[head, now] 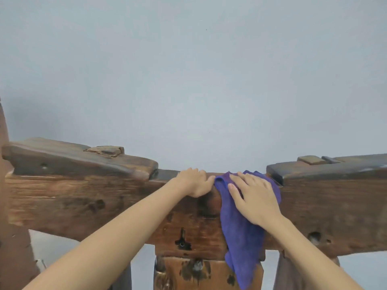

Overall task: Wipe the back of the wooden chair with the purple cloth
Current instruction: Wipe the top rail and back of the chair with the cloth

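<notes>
Pressing purple cloth (240, 227) flat on chair back (83, 197): right hand (254, 197), fingers straight; left hand (194, 182) gripping top edge.

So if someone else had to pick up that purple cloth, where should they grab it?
Probably the loose lower end of the cloth, taken from the near side. It is draped over the chair back's top edge, with the right hand pressing flat on its upper part, so that part is covered. The tail hangs free below, easy to pinch. The left hand grips the edge beside it.
</notes>
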